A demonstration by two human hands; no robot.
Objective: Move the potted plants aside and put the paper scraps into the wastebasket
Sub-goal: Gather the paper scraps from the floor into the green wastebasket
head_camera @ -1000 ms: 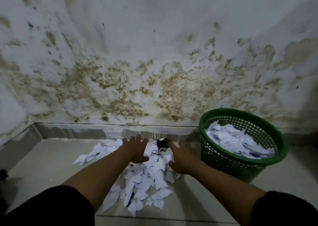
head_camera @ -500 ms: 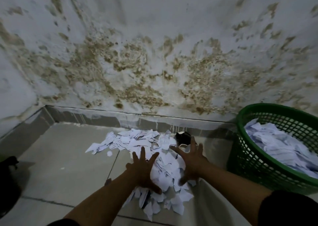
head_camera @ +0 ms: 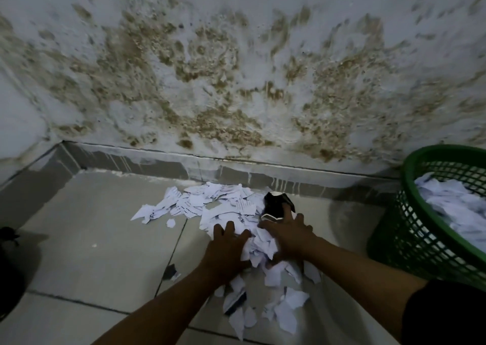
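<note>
White paper scraps (head_camera: 210,205) lie strewn on the tiled floor by the wall, with more scattered nearer me (head_camera: 284,310). My left hand (head_camera: 226,250) and my right hand (head_camera: 289,237) lie on the pile with fingers stretched forward. They press a bunch of scraps (head_camera: 260,247) between them. A black torn piece (head_camera: 276,202) sits just beyond my right fingertips. The green mesh wastebasket (head_camera: 410,213) stands to the right of my right arm and holds many white scraps (head_camera: 460,208). No potted plant is clearly in view.
A stained wall (head_camera: 236,82) with a grey skirting (head_camera: 263,176) closes the far side, and a side wall meets it in a corner at left. A dark object (head_camera: 8,266) sits at the left edge; I cannot tell what it is.
My hands have pulled back from the far end of the pile and come closer together, bunching scraps between them. The view has swung left, so the wastebasket sits further right.
</note>
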